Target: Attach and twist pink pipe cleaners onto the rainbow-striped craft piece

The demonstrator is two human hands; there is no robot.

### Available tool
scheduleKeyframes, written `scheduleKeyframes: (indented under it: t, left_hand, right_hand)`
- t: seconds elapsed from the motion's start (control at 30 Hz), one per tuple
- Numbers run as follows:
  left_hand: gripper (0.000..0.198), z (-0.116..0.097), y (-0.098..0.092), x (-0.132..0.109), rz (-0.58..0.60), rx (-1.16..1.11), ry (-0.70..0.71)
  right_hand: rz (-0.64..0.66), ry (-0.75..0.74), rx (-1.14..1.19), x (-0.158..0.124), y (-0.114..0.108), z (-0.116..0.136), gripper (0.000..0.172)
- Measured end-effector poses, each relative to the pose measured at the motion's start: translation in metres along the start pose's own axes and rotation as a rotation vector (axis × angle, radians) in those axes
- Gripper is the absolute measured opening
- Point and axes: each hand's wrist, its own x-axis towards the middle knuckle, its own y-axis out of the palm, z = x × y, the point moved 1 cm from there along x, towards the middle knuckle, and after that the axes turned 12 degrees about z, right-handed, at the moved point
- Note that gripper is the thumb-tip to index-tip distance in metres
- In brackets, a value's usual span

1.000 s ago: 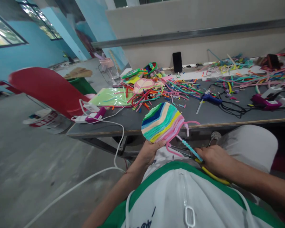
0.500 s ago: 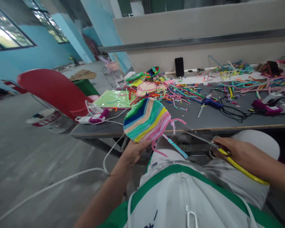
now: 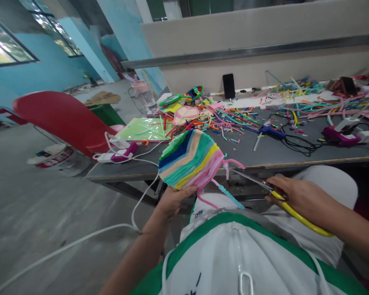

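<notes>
My left hand (image 3: 174,199) grips the lower edge of a round pad of striped pipe cleaners (image 3: 189,159) in blue, cream, teal, yellow and pink, held up before the table's front edge. Loose pink ends and a pale blue twisted stem (image 3: 230,196) hang from its right side. My right hand (image 3: 290,192) is closed round yellow-handled scissors (image 3: 283,198). The blades point left toward the loose ends and stop just short of the pad.
A grey worktable (image 3: 264,153) carries heaps of coloured pipe cleaner pieces (image 3: 224,116), a blue glue gun (image 3: 270,131), a purple glue gun (image 3: 340,137), black cables and a phone (image 3: 228,85). A red chair (image 3: 63,119) and a bucket (image 3: 53,157) stand at left. A white cord (image 3: 89,237) trails over the floor.
My right hand picked the scissors up from my lap and brought their blades close to the pad's loose ends. The left hand shifted the pad slightly left and tilted it.
</notes>
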Motion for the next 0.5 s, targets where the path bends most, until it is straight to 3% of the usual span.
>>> scheduleKeyframes:
  t: [0.27,0.5]
  left_hand:
    - [0.067,-0.0031,0.0054,-0.0017,-0.044,0.046,-0.016]
    - [0.064,-0.0027,0.0048,-0.0032,-0.008,0.123,-0.043]
  right_hand:
    - [0.084,-0.014,0.058,0.0022,0.0021,-0.0009,0.028]
    - [0.096,-0.023,0.023,0.0031,0.0052,-0.0055,0.03]
